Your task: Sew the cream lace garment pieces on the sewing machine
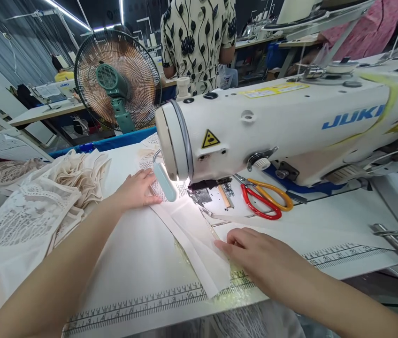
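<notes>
White fabric strip [199, 239] lies on the bench [132, 253] just below the needle area of the sewing machine [283, 122], its near end crossing the printed ruler [142, 305] at 6 o'clock. From the strip, the left hand [136, 190] is at 10 o'clock, palm down with fingers stretched out over lace [157, 188]. The right hand [253, 251], at 3 o'clock, has curled fingers and a fingertip at the strip's edge; whether it pinches the cloth I cannot tell. The hands are well apart. Scissors [262, 215] lie at 2 o'clock, piled lace pieces [26, 216] between 9 and 10, a fan [110, 82] stands at 11, and another person [195, 47] at 12.
</notes>
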### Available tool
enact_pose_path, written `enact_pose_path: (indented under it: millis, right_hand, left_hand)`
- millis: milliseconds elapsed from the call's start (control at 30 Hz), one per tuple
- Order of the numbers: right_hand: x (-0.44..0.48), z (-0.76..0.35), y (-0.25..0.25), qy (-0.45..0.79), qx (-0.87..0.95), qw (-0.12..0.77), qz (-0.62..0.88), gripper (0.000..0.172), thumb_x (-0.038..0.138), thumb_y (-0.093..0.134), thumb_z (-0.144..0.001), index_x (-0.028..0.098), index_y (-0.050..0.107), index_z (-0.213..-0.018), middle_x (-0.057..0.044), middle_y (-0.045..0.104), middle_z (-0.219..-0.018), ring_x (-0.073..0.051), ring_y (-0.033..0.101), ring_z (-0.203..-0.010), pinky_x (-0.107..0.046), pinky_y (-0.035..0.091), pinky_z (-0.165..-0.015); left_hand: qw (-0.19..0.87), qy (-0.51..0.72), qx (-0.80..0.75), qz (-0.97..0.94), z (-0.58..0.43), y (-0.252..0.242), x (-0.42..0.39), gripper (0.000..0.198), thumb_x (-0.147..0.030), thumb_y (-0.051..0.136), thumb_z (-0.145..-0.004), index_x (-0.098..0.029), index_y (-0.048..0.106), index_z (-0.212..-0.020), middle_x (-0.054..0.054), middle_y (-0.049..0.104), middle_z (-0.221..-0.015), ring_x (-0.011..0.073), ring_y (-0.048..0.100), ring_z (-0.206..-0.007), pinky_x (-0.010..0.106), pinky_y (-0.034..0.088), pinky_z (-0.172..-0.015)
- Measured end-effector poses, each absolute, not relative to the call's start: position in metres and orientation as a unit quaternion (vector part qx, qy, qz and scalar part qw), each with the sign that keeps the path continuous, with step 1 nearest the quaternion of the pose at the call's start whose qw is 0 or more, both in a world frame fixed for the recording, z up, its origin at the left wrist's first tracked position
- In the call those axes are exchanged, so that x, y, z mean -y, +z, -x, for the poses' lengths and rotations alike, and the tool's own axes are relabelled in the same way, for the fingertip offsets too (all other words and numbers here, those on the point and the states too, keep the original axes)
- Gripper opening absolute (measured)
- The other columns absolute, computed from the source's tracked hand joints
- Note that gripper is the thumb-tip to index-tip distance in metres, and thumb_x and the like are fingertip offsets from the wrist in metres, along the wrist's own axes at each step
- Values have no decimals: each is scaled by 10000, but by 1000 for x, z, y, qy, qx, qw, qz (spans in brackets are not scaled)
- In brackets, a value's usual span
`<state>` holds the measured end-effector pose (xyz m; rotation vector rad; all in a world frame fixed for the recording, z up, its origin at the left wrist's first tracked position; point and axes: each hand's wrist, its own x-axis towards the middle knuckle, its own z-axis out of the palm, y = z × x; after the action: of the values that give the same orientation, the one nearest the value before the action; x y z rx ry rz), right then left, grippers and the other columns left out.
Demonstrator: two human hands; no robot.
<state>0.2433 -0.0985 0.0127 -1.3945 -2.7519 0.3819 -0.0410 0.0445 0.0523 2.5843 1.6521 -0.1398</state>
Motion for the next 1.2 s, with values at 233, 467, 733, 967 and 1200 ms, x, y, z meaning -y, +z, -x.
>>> enact_pose_path:
  millis: [233,467,733,967,1200]
  right_hand:
    - [108,-255,-1,134,906,80,394,433,-15,437,-752,258,587,-1053,-55,557,-1006,-198,508,-898,-287,372,-737]
    - [108,-254,-1,144,909,59,386,354,47,443,-818,234,584,-1084,-79,556,-1017,-212,502,-914,-322,399,-749]
    - [95,-246,4,120,910,39,395,397,30,450,-775,226,590,-1090,-60,554,-907,-200,495,-814,-292,350,-666]
    - [83,-240,3,69,916,24,394,369,35,484,-764,232,614,-1048,-28,541,-747,-167,479,-691,-265,240,-552]
    - [71,-236,8,49,914,-30,401,514,39,522,-721,248,551,-1190,-8,585,-652,-155,538,-583,-262,114,-456]
  left_hand:
    - [41,-14,-355,-934,-12,39,52,258,-235,378,-899,-136,584,-1018,102,590,-1038,223,533,-960,346,444,-851]
    - [46,-37,-251,-966,-32,19,87,307,-373,403,-898,-153,566,-1036,84,593,-987,213,542,-825,372,439,-747]
    - [25,-20,-258,-966,-26,20,76,285,-378,402,-891,-162,584,-932,61,602,-1105,194,546,-805,372,409,-718]
    - [-38,20,-228,-973,-23,17,72,289,-388,458,-871,-143,603,-916,66,641,-1096,202,551,-808,404,439,-759]
    - [-68,103,-184,-975,-20,8,61,239,-247,443,-892,-92,618,-938,91,652,-1053,217,544,-1071,373,410,-1001]
